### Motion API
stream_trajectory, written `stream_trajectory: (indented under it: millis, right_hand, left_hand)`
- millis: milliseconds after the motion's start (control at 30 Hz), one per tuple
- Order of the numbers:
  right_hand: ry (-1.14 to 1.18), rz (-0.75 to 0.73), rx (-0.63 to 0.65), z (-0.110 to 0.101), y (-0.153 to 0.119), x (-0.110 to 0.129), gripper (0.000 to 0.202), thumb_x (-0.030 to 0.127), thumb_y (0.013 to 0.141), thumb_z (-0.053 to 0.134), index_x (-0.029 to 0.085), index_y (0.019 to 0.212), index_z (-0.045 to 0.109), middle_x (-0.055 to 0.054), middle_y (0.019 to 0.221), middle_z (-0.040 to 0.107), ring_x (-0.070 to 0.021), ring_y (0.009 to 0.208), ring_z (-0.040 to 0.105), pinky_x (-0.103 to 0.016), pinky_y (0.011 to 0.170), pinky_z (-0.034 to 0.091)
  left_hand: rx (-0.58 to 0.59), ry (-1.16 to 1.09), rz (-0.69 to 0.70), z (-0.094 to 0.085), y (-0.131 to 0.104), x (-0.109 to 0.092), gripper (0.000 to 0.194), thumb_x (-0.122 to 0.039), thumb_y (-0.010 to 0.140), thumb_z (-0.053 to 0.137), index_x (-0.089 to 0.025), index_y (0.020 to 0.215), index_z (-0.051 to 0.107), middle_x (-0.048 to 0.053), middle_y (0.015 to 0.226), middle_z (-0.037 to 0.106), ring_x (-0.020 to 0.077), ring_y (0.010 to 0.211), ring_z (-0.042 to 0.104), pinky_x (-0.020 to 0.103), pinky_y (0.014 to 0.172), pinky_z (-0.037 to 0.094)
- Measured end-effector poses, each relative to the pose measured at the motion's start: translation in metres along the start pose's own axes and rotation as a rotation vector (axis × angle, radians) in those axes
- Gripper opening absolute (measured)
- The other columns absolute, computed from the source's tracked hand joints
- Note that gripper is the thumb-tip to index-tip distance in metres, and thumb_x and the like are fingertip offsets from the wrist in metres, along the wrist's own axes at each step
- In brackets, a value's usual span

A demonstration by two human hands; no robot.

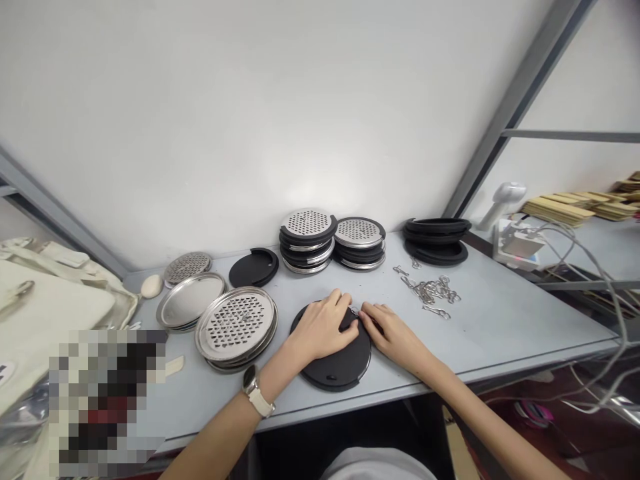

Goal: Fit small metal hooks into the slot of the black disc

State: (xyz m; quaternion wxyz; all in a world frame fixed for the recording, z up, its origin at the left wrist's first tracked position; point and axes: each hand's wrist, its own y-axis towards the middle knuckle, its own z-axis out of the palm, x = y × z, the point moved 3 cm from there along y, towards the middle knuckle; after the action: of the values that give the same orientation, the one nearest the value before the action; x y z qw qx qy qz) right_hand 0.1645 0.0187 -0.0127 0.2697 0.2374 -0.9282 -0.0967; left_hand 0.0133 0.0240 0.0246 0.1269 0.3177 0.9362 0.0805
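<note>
A black round disc (333,367) with a raised rim lies flat at the table's front edge. My left hand (323,325) rests over its top, fingers bent and thumb close to them, gripping its far rim. At that rim, a small metal hook clip (355,311) shows between the hands. My right hand (393,335) pinches at the clip beside the disc's right edge; its fingertips partly hide it. Several loose metal hook clips (433,290) lie in a pile to the right.
Round metal grater plates (237,323) and plain metal discs (193,300) are stacked at left. Behind stand assembled grater stacks (307,223), (360,233), a black disc (254,268) and black rings (435,252). A scanner (505,200) and cables (607,267) are at right.
</note>
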Motion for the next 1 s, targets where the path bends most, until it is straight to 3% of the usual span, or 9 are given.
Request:
stream_trajectory:
  millis: [567, 800, 1000]
  right_hand:
    - [-0.020, -0.001, -0.002, -0.0016, -0.0044, 0.0028, 0.026, 0.023, 0.096, 0.033, 0.021, 0.073, 0.044, 0.000, 0.063, 0.052, -0.0160, 0.062, 0.051, -0.026, 0.059, 0.037]
    - [-0.037, -0.017, 0.007, 0.0004, -0.0035, 0.0011, 0.028, 0.023, 0.097, 0.031, 0.021, 0.073, 0.045, 0.000, 0.064, 0.054, -0.0163, 0.063, 0.052, -0.027, 0.061, 0.037]
    - [-0.037, -0.015, 0.006, 0.0010, -0.0040, 0.0000, 0.028, 0.024, 0.097, 0.030, 0.021, 0.074, 0.044, -0.001, 0.064, 0.054, -0.0166, 0.063, 0.052, -0.027, 0.062, 0.037]
  left_hand:
    - [-0.029, -0.073, 0.070, 0.0055, -0.0001, 0.0026, 0.023, -0.031, 0.087, 0.048, -0.021, 0.107, 0.052, 0.003, 0.100, 0.059, 0.0182, 0.076, 0.060, 0.029, 0.064, 0.043]
    - [-0.016, -0.182, 0.026, 0.0058, 0.0031, 0.0028, 0.019, -0.029, 0.084, 0.051, -0.021, 0.101, 0.052, 0.001, 0.091, 0.061, 0.0155, 0.071, 0.058, 0.027, 0.060, 0.041]
    - [0.032, -0.084, 0.027, 0.0065, 0.0033, 0.0015, 0.019, -0.035, 0.088, 0.047, -0.022, 0.101, 0.050, 0.002, 0.084, 0.065, 0.0193, 0.073, 0.062, 0.028, 0.062, 0.042]
